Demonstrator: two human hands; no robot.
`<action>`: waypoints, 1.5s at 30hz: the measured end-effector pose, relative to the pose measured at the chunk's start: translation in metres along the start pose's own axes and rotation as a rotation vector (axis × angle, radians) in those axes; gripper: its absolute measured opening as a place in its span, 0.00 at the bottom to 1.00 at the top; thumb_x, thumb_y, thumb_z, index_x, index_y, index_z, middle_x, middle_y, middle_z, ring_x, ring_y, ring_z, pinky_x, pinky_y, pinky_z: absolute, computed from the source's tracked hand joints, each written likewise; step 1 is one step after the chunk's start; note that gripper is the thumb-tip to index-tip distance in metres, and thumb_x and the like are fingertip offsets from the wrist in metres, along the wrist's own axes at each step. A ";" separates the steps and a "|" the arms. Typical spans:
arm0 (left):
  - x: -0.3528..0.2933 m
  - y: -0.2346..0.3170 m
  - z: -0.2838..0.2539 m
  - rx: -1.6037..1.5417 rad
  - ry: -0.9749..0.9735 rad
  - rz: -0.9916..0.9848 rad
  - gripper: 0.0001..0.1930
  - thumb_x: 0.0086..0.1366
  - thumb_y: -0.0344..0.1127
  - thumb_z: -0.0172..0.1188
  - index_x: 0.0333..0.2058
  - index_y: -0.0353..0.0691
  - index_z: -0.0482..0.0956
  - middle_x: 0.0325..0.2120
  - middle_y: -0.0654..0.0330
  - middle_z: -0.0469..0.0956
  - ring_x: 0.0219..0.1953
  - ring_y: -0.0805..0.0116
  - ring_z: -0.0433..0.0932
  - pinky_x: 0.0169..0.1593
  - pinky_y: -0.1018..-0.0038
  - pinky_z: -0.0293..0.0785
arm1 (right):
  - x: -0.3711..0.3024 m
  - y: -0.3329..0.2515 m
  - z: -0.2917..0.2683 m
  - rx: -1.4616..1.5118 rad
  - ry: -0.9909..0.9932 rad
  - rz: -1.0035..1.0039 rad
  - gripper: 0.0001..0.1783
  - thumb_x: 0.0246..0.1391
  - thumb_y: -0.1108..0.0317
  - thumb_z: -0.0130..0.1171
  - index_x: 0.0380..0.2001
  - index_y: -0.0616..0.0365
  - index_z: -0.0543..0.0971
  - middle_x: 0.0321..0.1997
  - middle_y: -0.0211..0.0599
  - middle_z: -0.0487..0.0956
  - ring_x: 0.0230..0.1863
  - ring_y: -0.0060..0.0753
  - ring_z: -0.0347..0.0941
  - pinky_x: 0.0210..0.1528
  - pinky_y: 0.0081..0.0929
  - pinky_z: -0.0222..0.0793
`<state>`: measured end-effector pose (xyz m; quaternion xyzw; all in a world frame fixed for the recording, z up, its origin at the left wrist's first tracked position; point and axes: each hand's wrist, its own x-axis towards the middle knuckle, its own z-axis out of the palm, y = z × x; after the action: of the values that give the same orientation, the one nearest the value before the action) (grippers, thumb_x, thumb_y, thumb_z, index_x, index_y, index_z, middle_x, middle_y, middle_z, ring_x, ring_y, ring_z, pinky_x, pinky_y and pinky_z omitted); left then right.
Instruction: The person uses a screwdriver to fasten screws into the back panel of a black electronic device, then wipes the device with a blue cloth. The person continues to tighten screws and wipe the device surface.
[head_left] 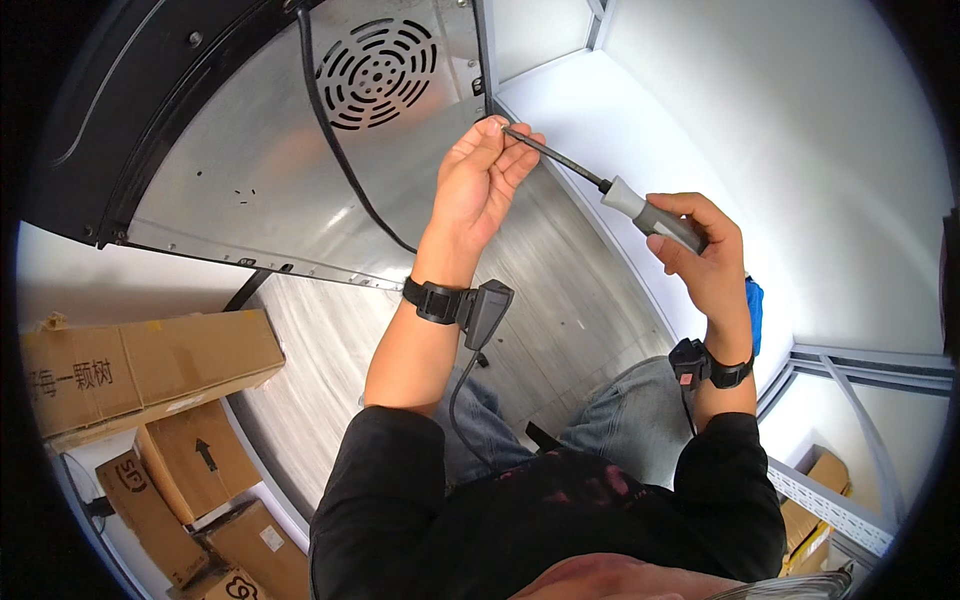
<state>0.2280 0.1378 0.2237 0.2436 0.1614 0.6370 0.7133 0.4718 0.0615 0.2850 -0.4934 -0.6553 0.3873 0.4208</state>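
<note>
My right hand [699, 244] is wrapped round the grey handle of a screwdriver [626, 197], whose dark shaft points up and left. My left hand [474, 183] meets its tip, thumb and forefinger pinched together at the end of the shaft. Whatever small thing sits between those fingertips is too small to name. Just beyond and left of that hand stands a large appliance with a shiny metal panel [270, 170], round vent slots and a black frame. A black cable [340, 150] hangs across the panel and passes behind my left wrist.
Cardboard boxes [200, 345] are stacked at the left, with more below on a white shelf. To the right run a white wall [800, 150] and a grey metal rack [870, 365]. Something blue [755, 312] lies behind my right wrist. The floor [560, 290] is grey wood-look.
</note>
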 end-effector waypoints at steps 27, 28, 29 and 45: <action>-0.033 -0.070 -0.045 0.285 0.358 -0.094 0.09 0.71 0.33 0.45 0.37 0.34 0.72 0.35 0.52 0.78 0.38 0.65 0.81 0.42 0.76 0.82 | -0.016 0.065 0.004 0.235 -0.015 0.512 0.16 0.43 0.76 0.62 0.40 0.60 0.80 0.28 0.32 0.78 0.19 0.17 0.67 0.18 0.14 0.61; -0.033 -0.072 -0.051 0.300 0.374 -0.094 0.09 0.71 0.33 0.45 0.37 0.34 0.72 0.35 0.52 0.78 0.37 0.65 0.81 0.42 0.76 0.82 | -0.014 0.067 0.007 0.200 -0.027 0.511 0.16 0.43 0.76 0.62 0.40 0.59 0.80 0.28 0.33 0.78 0.21 0.18 0.68 0.21 0.16 0.63; -0.031 -0.075 -0.056 0.317 0.389 -0.096 0.10 0.71 0.34 0.45 0.37 0.34 0.72 0.35 0.52 0.78 0.37 0.65 0.81 0.42 0.77 0.82 | -0.014 0.070 0.009 0.165 -0.037 0.510 0.16 0.44 0.75 0.62 0.40 0.58 0.80 0.28 0.33 0.78 0.24 0.20 0.69 0.23 0.17 0.66; -0.005 -0.060 -0.079 0.166 0.442 -0.235 0.10 0.69 0.39 0.49 0.38 0.39 0.73 0.34 0.58 0.79 0.33 0.67 0.80 0.36 0.74 0.82 | -0.022 0.093 0.060 -0.109 0.021 0.199 0.22 0.40 0.76 0.61 0.43 0.58 0.70 0.36 0.47 0.77 0.37 0.44 0.76 0.40 0.33 0.71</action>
<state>0.2346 0.1398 0.1247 0.1356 0.3923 0.5720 0.7075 0.4493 0.0541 0.1745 -0.5822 -0.6188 0.3858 0.3594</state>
